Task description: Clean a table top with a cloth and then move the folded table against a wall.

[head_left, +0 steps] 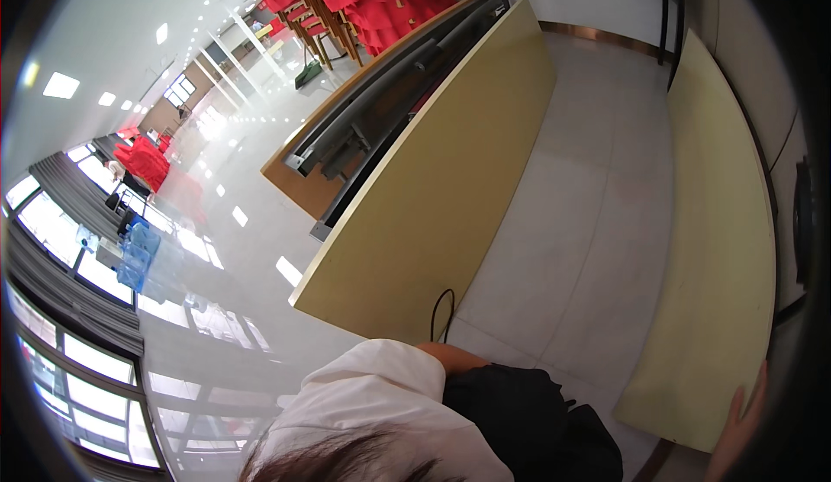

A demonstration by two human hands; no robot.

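Plainly, at the far left, clear blue plastic water bottles stand on the floor near the windows, well away from the work. Toward the upper middle, stacked wooden chairs with bright red cloth covers rise behind a pair of folded tables: a brown wooden panel with dark grey metal legs tucked against it, and a flat pale-yellow rectangular panel beside it, both set on edge and slanting from lower left to upper right. A thin black loop sticks up at the yellow panel's lower edge. Below it, a person in a white top and black trousers bends in, hands hidden. The wearer's left hand is out of view. Across a strip of pale tiled floor, a long pale-yellow board lies at the right, beside the wall, its long axis running away from the wearer. The right hand is the nearer one, at the board's near right corner, thumb spread from the fingers; whether it grips the edge or merely rests there cannot be told.
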